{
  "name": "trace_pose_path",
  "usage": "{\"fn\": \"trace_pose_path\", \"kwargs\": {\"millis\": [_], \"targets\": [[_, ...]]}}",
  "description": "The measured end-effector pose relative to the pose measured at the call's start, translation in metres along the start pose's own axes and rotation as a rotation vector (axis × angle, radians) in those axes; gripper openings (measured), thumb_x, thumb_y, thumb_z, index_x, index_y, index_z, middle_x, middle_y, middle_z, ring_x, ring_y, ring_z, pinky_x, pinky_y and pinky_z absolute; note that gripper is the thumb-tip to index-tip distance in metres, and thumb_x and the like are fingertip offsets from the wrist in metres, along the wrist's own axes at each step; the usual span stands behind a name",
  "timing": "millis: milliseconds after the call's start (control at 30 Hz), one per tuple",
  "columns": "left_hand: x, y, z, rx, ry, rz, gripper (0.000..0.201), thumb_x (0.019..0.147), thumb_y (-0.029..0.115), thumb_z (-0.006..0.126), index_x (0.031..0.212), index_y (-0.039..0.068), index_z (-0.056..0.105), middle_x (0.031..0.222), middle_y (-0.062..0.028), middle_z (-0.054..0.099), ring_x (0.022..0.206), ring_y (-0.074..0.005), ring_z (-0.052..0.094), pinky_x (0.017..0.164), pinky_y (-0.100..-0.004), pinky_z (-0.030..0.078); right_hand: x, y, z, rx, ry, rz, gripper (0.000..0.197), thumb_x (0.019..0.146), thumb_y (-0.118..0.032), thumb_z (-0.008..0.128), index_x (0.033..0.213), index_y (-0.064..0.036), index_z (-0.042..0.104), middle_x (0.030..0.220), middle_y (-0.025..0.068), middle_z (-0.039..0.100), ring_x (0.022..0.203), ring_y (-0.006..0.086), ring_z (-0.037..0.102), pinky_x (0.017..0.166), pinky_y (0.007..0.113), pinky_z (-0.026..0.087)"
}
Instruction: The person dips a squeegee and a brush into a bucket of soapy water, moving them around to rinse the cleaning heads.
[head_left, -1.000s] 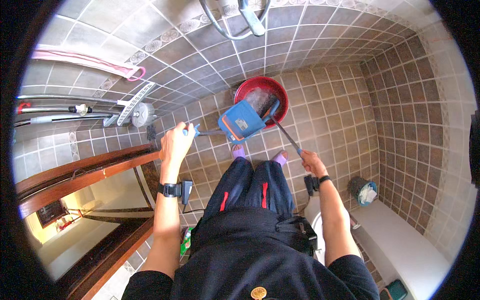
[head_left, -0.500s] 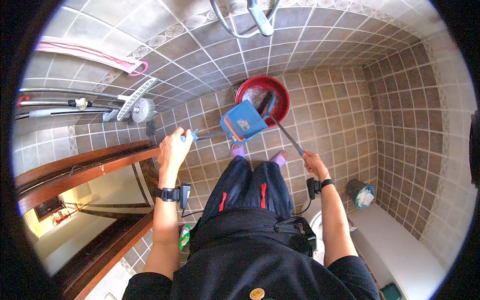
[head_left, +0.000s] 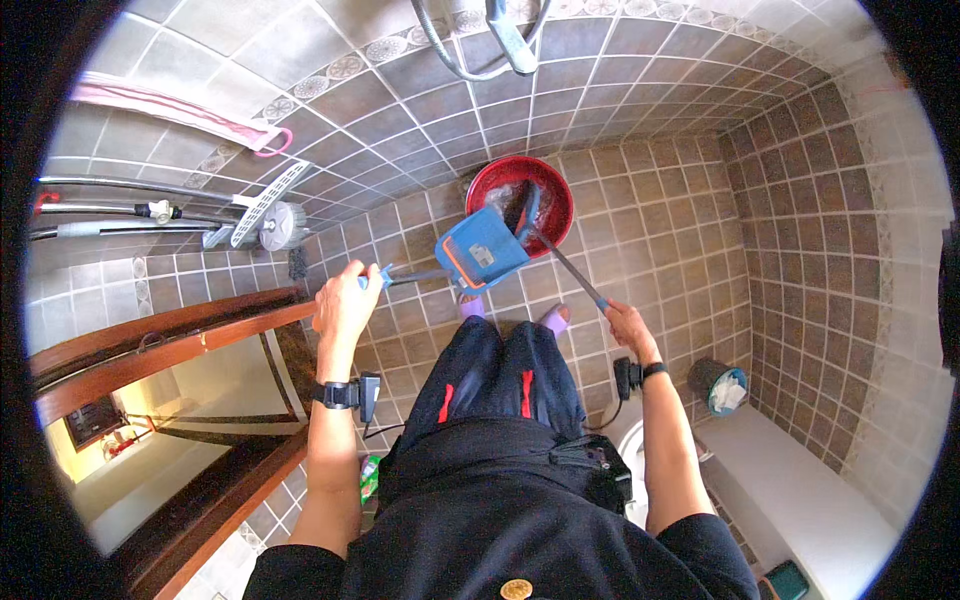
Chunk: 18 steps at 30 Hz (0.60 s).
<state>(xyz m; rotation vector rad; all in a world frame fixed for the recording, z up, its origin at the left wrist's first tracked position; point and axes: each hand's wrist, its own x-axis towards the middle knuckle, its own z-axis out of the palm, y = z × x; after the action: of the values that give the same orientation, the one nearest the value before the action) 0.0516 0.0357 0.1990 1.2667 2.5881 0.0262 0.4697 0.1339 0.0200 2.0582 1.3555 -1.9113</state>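
Note:
My left hand is closed round the handle of a blue dustpan, whose pan overlaps the near left rim of a red basin on the floor. My right hand grips the grey stick of a broom. The broom's blue head with dark bristles is down in the basin, beside the dustpan's edge. Whitish, foamy-looking water shows in the basin around the bristles. How deep the bristles sit is hidden by the dustpan.
Long-handled cleaning tools hang on the left wall near a pink-edged towel. A wooden door frame stands at left. A small bin with white paper is at right. A metal fixture juts from the far wall.
The broom head has shifted slightly left in the basin, nearer the dustpan, and its bristles stand more upright in view. Both hands keep their holds.

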Motion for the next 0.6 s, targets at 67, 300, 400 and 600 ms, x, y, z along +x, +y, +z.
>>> {"fn": "trace_pose_path", "kwargs": {"millis": [67, 300, 400, 600], "targets": [[0.000, -0.001, -0.004, -0.028, -0.015, -0.033, 0.031, 0.082, 0.037, 0.049, 0.081, 0.008, 0.058, 0.073, -0.0206, 0.061, 0.073, -0.0398, 0.059, 0.064, -0.0474, 0.046, -0.002, 0.002, 0.003, 0.011, 0.032, 0.067, 0.027, 0.086, -0.027, 0.046, 0.105, -0.0112, 0.057, 0.051, -0.0016, 0.041, 0.038, 0.0071, 0.035, 0.035, 0.022, 0.026], [-0.001, 0.013, 0.000, -0.053, 0.014, 0.031, 0.031, 0.083, 0.036, 0.049, 0.079, 0.007, 0.058, 0.070, -0.0213, 0.060, 0.072, -0.0390, 0.059, 0.064, -0.0463, 0.047, 0.082, -0.001, 0.068, -0.209, 0.070, -0.108, 0.028, 0.084, -0.025, 0.046, 0.102, -0.0067, 0.058, 0.048, 0.0005, 0.045, 0.038, 0.0109, 0.043, 0.034, 0.026, 0.031], [0.001, 0.024, 0.001, -0.037, 0.029, 0.067, 0.032, 0.083, 0.035, 0.049, 0.076, 0.006, 0.058, 0.066, -0.0213, 0.060, 0.068, -0.0385, 0.060, 0.063, -0.0459, 0.047, 0.084, -0.002, 0.054, -0.369, 0.143, -0.218, 0.034, 0.080, -0.027, 0.048, 0.104, -0.0053, 0.059, 0.062, 0.0170, 0.058, 0.063, 0.0263, 0.061, 0.061, 0.036, 0.049], [0.012, 0.036, 0.000, -0.005, 0.102, 0.061, 0.034, 0.083, 0.035, 0.048, 0.074, 0.005, 0.059, 0.063, -0.0190, 0.060, 0.066, -0.0365, 0.061, 0.061, -0.0449, 0.047, -0.016, -0.045, -0.020, -0.100, 0.046, -0.095, 0.036, 0.080, -0.025, 0.056, 0.109, -0.0042, 0.058, 0.056, 0.0024, 0.053, 0.045, 0.0105, 0.049, 0.037, 0.027, 0.035]]}}
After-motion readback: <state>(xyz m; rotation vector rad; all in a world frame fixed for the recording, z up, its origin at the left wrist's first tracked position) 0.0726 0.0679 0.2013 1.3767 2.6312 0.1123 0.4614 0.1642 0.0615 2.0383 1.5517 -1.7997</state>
